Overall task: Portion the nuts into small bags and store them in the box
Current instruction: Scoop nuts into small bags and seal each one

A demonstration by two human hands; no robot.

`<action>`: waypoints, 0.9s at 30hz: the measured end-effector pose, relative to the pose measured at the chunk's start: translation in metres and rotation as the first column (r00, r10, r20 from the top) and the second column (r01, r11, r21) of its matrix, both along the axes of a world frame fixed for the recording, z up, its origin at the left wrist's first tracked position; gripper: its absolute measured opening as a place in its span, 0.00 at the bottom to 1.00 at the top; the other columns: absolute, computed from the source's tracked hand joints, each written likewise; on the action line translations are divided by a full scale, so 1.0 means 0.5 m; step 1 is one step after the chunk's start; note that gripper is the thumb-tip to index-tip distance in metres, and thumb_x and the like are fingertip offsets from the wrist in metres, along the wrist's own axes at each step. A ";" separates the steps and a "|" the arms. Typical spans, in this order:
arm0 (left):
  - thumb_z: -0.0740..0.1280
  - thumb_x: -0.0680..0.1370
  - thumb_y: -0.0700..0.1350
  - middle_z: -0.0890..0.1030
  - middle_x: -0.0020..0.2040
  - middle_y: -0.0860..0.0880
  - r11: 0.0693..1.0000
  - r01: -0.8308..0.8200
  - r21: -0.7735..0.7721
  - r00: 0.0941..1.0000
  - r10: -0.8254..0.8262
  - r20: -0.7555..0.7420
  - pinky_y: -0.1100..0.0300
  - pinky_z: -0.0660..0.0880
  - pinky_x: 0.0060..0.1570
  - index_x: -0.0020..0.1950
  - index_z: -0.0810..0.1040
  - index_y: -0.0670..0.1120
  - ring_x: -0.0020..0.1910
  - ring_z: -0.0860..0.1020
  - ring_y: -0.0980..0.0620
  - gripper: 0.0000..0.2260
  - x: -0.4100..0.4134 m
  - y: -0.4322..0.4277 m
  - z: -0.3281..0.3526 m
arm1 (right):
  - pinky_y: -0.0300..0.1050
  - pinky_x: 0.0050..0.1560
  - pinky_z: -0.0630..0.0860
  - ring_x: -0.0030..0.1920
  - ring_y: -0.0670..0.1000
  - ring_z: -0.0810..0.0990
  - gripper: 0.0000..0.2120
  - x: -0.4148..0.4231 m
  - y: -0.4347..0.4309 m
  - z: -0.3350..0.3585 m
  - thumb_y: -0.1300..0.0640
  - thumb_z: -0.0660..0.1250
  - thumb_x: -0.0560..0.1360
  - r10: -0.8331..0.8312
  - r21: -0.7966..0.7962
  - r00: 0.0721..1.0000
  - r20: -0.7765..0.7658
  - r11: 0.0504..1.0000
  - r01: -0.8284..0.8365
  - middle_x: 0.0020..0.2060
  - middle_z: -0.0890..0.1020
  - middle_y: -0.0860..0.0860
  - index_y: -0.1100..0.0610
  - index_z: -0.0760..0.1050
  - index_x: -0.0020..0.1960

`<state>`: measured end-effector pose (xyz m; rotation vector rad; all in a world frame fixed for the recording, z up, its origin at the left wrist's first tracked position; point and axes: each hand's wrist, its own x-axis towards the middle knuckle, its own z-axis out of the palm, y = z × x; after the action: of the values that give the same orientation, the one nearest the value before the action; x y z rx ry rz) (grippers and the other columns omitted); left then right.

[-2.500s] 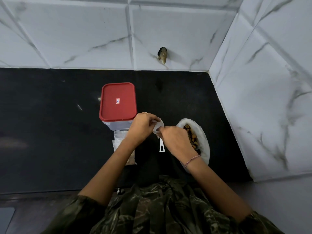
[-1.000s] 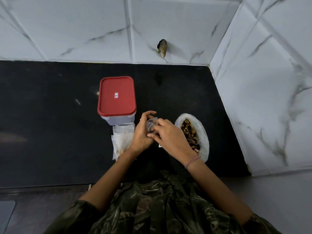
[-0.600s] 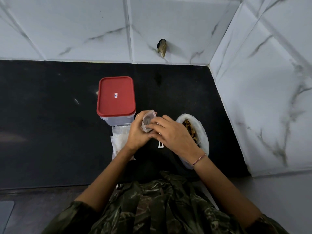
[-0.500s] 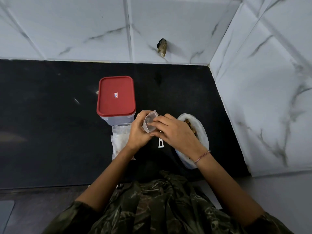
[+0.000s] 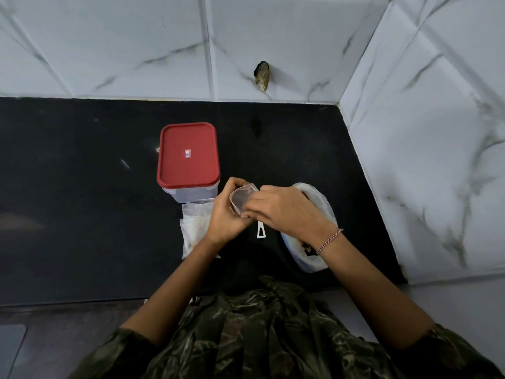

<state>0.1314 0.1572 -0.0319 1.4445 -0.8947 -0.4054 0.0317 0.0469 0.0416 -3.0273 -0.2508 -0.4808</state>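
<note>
Where the two hands meet above the black counter (image 5: 82, 203), I see the left hand (image 5: 222, 216) curled round a small clear bag (image 5: 241, 197), gripping it from the left with its mouth held open. The right hand (image 5: 285, 212), a bracelet (image 5: 329, 240) at its wrist, reaches in from the other side, its fingertips pinching the bag's right edge. I cannot tell whether this bag holds any nuts. Just beyond the left hand stands the box (image 5: 191, 194), with its red lid (image 5: 188, 154) closed on it. Beneath the left wrist, touching the box's near side, lies a pile of spare small bags (image 5: 195, 224). Under the right hand and wrist sits the large white bag (image 5: 319, 205), mostly covered; a few nuts (image 5: 304, 246) show beside the wrist. Below the meeting fingers, a white handle (image 5: 261, 231) lies on the counter.
</note>
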 end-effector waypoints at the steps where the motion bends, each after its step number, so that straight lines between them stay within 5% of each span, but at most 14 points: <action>1: 0.73 0.66 0.44 0.77 0.45 0.44 1.000 0.013 0.012 1.000 -0.013 0.003 0.56 0.76 0.42 0.52 0.70 0.42 0.42 0.77 0.52 0.19 0.001 0.002 -0.001 | 0.32 0.32 0.59 0.36 0.43 0.72 0.14 -0.003 -0.001 -0.007 0.50 0.55 0.76 0.028 -0.023 0.999 0.016 0.999 -0.028 0.37 0.81 0.43 0.50 0.80 0.44; 6: 0.76 0.67 0.53 0.80 0.52 0.43 0.996 0.015 0.089 1.000 -0.015 0.003 0.54 0.77 0.52 0.59 0.76 0.40 0.51 0.80 0.47 0.27 0.000 0.015 -0.012 | 0.36 0.45 0.70 0.42 0.43 0.69 0.08 -0.018 0.003 -0.032 0.58 0.66 0.74 0.065 -0.002 0.993 0.095 0.998 -0.065 0.45 0.83 0.48 0.56 0.81 0.49; 9: 0.74 0.68 0.58 0.79 0.44 0.42 0.989 -0.027 0.146 1.000 0.024 0.016 0.46 0.76 0.46 0.51 0.77 0.45 0.44 0.78 0.42 0.21 -0.001 0.023 -0.023 | 0.33 0.46 0.68 0.47 0.41 0.70 0.14 -0.031 0.003 -0.029 0.51 0.61 0.76 -0.052 0.241 0.997 0.054 0.970 0.038 0.53 0.81 0.45 0.54 0.80 0.57; 11: 0.75 0.68 0.54 0.79 0.46 0.44 0.982 -0.064 0.178 0.998 0.064 0.004 0.50 0.76 0.49 0.52 0.76 0.44 0.47 0.78 0.46 0.19 -0.005 0.026 -0.025 | 0.33 0.49 0.71 0.50 0.41 0.75 0.11 -0.046 -0.003 -0.030 0.51 0.64 0.77 -0.262 0.563 0.963 0.060 0.806 0.184 0.52 0.80 0.45 0.52 0.80 0.55; 13: 0.75 0.67 0.51 0.79 0.47 0.44 0.980 -0.097 0.175 0.995 0.098 -0.001 0.60 0.75 0.50 0.53 0.75 0.39 0.48 0.78 0.49 0.21 -0.013 0.030 -0.022 | 0.35 0.48 0.72 0.48 0.42 0.77 0.08 -0.054 -0.016 -0.053 0.52 0.65 0.77 -0.515 0.654 0.857 0.030 0.658 0.372 0.47 0.80 0.45 0.53 0.81 0.51; 16: 0.77 0.67 0.45 0.79 0.50 0.47 0.979 -0.103 0.175 0.995 0.100 0.028 0.66 0.72 0.54 0.54 0.74 0.38 0.52 0.78 0.53 0.21 -0.023 0.033 -0.023 | 0.39 0.50 0.71 0.51 0.46 0.75 0.12 -0.049 -0.026 -0.115 0.48 0.63 0.78 -0.644 0.377 0.742 -0.188 0.650 0.660 0.48 0.79 0.46 0.53 0.80 0.53; 20: 0.78 0.66 0.49 0.77 0.56 0.51 0.985 -0.072 0.158 0.996 0.064 0.056 0.64 0.71 0.60 0.58 0.72 0.39 0.58 0.76 0.54 0.27 -0.034 0.039 -0.019 | 0.48 0.51 0.68 0.57 0.53 0.70 0.17 -0.023 0.000 -0.167 0.44 0.60 0.78 -0.619 0.002 0.704 -0.348 0.750 0.661 0.52 0.77 0.51 0.54 0.79 0.55; 27: 0.78 0.65 0.50 0.75 0.57 0.50 0.982 -0.043 0.186 0.997 0.031 0.068 0.64 0.71 0.60 0.60 0.70 0.40 0.60 0.75 0.53 0.30 -0.041 0.046 -0.015 | 0.45 0.46 0.68 0.56 0.52 0.71 0.17 0.026 0.018 -0.165 0.44 0.59 0.78 -0.635 0.014 0.638 -0.436 0.704 0.710 0.51 0.77 0.53 0.56 0.80 0.51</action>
<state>0.1107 0.1801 -0.0393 1.6527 -0.8984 -0.4255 0.0445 0.0557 -0.0410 -2.8278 0.9442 0.1200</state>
